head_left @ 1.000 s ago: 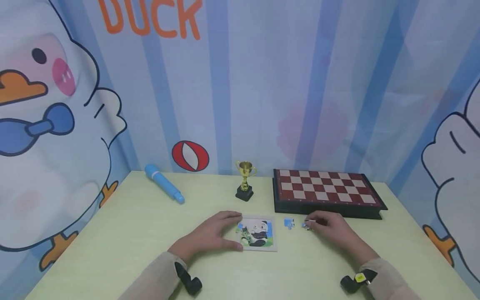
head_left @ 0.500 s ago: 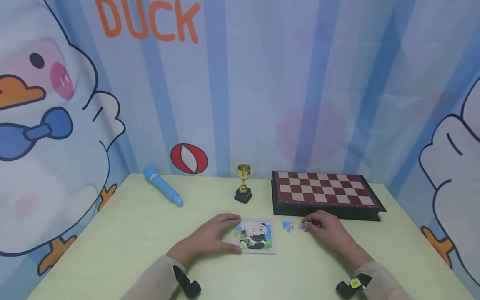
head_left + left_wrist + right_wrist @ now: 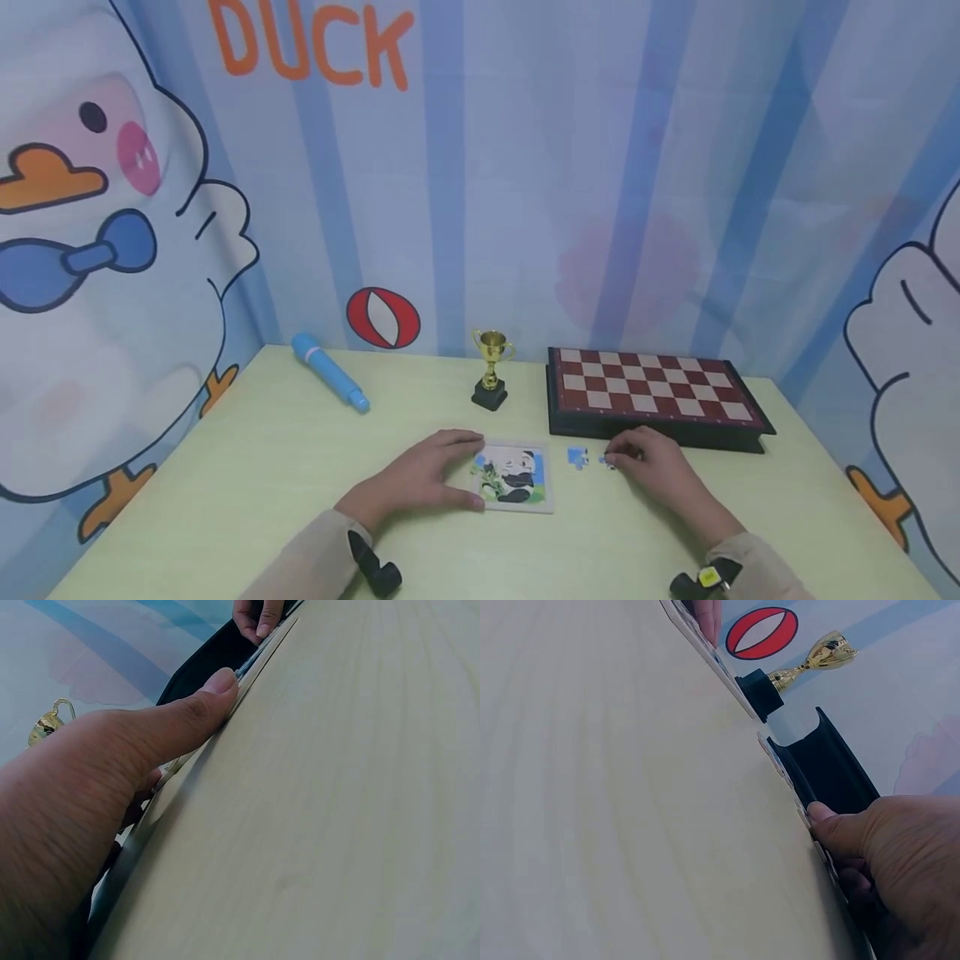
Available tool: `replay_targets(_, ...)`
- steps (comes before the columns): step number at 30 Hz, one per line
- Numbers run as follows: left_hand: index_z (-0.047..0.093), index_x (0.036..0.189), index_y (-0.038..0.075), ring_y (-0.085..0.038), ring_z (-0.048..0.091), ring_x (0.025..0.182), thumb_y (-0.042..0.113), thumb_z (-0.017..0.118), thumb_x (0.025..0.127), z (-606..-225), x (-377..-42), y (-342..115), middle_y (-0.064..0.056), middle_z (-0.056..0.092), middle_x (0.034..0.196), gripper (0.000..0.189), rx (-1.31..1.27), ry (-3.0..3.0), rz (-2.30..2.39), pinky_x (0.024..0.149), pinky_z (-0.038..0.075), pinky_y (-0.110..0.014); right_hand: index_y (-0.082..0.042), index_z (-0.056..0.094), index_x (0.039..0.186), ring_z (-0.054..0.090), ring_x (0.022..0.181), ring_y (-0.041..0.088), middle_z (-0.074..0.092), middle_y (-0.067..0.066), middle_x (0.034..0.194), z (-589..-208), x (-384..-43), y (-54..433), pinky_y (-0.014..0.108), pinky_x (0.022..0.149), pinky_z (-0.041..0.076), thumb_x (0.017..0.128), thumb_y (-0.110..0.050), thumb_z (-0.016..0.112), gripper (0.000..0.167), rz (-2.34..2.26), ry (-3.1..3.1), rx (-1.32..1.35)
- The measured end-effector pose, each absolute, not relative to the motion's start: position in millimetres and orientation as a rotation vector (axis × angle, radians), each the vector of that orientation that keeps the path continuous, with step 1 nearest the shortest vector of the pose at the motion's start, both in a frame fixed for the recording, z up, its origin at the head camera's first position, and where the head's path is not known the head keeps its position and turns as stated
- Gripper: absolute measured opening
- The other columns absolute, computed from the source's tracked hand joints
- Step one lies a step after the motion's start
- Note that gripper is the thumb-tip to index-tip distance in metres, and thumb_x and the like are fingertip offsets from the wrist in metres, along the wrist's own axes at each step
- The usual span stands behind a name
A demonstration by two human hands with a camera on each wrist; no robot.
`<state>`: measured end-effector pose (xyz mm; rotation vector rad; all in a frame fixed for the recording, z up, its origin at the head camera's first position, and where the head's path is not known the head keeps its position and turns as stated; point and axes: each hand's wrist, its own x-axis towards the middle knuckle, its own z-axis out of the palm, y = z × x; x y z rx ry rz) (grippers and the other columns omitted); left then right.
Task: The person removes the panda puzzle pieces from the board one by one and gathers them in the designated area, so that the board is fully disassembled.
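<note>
A square jigsaw puzzle (image 3: 513, 477) with a panda picture in a pale frame lies flat on the table. My left hand (image 3: 422, 475) holds its left side, thumb at the near corner and fingers at the far corner. To the right lies a loose blue puzzle piece (image 3: 577, 457). Further right, my right hand (image 3: 656, 471) pinches a second puzzle piece (image 3: 606, 461) at table level; the fingers hide part of it. In the right wrist view, the right thumb (image 3: 832, 825) sits on that row of thin pieces. The left thumb (image 3: 191, 720) touches the frame's edge in the left wrist view.
A checkered game board box (image 3: 652, 392) stands just behind the right hand. A small gold trophy (image 3: 491, 371) on a black base is behind the puzzle. The blue microphone-shaped stick (image 3: 330, 372) lies at the back left. A printed curtain (image 3: 510, 167) hangs behind the table.
The right hand has shifted slightly left and lowered the puzzle piece to the table. My left hand stays at the puzzle. The head view has tilted a little.
</note>
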<state>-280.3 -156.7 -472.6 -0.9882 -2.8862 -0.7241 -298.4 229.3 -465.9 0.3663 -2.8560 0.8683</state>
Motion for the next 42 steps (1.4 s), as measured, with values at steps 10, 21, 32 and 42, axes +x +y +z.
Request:
replay_targets(10,0.047,0.151,0.019,-0.019,0.035,0.145,0.078,0.066,0.076,-470.8,-281.2,-156.9,0.004,0.04,0.157,0.097,-0.982,-2.889,-0.753,0.119,0.029,-0.046,-0.021,0.075,0.099,0.054,0.085,0.014,0.063,-0.004,0.096,-467.8,-298.5,229.1,0.034,0.074,0.049,0.093,-0.023,0.074,0.006,0.88,-2.844,0.383)
replay_targets(21,0.046,0.152,0.021,-0.021,0.034,0.145,0.079,0.066,0.076,-470.0,-280.3,-155.6,0.004,0.039,0.158,0.098,-0.971,-2.9,-0.755,0.119,0.029,-0.047,-0.02,0.074,0.1,0.057,0.087,0.015,0.064,-0.005,0.095,-465.2,-300.0,229.9,0.038,0.079,0.052,0.095,-0.021,0.072,0.006,0.881,-2.809,0.375)
replay_targets(32,0.045,0.153,0.023,-0.019,0.033,0.146,0.08,0.065,0.075,-474.1,-283.5,-154.6,0.007,0.039,0.157,0.098,-0.972,-2.903,-0.749,0.119,0.029,-0.046,-0.022,0.075,0.099,0.058,0.084,0.009,0.064,-0.013,0.092,-457.6,-291.3,213.6,0.031,0.077,0.054,0.094,-0.022,0.073,0.006,0.97,-2.686,0.594)
replay_targets(42,0.046,0.152,0.023,-0.019,0.033,0.146,0.081,0.064,0.075,-473.8,-282.3,-156.0,0.007,0.039,0.157,0.099,-0.966,-2.902,-0.746,0.119,0.029,-0.047,-0.028,0.073,0.098,0.057,0.086,0.004,0.061,-0.018,0.094,-463.3,-297.7,167.6,0.029,0.078,0.053,0.095,-0.029,0.072,0.004,1.007,-2.673,0.904)
